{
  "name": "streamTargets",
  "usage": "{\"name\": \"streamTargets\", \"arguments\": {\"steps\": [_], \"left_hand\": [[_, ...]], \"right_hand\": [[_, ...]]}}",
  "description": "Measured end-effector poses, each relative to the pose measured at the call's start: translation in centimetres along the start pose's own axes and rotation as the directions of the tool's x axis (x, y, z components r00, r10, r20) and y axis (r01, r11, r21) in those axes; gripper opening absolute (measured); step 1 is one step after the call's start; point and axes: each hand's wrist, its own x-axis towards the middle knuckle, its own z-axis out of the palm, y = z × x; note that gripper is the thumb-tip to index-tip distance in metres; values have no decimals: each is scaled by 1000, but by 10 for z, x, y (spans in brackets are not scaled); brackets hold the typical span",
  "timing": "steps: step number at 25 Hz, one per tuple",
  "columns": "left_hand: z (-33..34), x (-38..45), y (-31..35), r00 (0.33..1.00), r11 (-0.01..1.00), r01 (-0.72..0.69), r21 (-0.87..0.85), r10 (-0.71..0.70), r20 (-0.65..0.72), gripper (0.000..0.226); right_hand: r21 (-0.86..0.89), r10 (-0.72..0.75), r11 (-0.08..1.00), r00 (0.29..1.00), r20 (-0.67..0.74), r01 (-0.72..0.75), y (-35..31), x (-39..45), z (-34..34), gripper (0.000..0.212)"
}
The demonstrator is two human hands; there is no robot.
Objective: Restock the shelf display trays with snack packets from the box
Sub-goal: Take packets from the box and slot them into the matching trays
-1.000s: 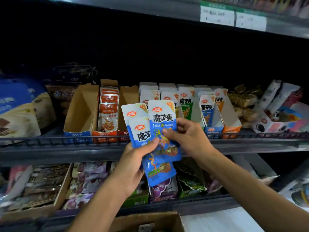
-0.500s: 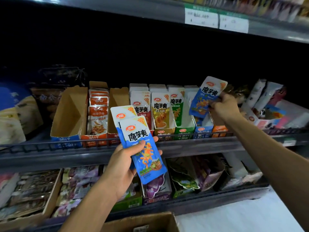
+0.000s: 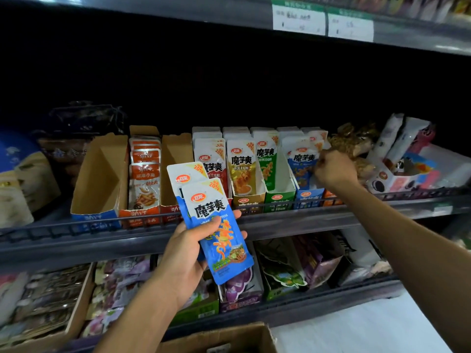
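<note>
Blue packets [image 3: 216, 225], pinched loosely in the left hand [image 3: 183, 253], could slip while the curled right hand [image 3: 332, 169] seats another packet, its grip unclear, in the blue tray [image 3: 307, 197].

Blue packet [image 3: 302, 164] — now in tray [image 3: 309, 196]

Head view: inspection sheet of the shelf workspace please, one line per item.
Surface: dark metal middle shelf with a wire front rail, lined with cardboard display trays.
Job's things: two blue-and-white snack packets fanned in the left hand; blue display tray holding matching blue packets; brown cardboard box at the bottom edge.
Clutter: empty blue-fronted cardboard tray; orange fish-snack packets; mixed bags at far right.
Grippers: left hand grips the two packets; right hand curled at the blue tray, contents hidden.
Cables: nothing seen.
Surroundings: white price tags on the shelf above; stocked lower shelf.
</note>
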Motion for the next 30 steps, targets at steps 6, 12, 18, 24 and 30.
{"name": "streamTargets", "arguments": {"steps": [6,12,18,24,30], "left_hand": [[-2,1,1,1000,1000,-5,10,4,14,43],[1,-1,0,1000,1000,1,14,-1,-27,36],[10,1,-5,993,997,-32,66,39,-107,19],[9,-2,0,997,998,-42,-54,38,-70,32],[-2,2,0,988,993,34,-115,-51,-147,23]], "right_hand": [[-20,63,998,996,-66,-65,-4,-4,12,24],[100,88,992,988,-127,-76,-17,-21,2,17],[678,-396,706,908,138,205,-93,-105,-27,12],[826,-362,526,826,432,-201,-112,-114,-31,12],[867,162,478,984,73,-143,-43,-34,-53,8]]}}
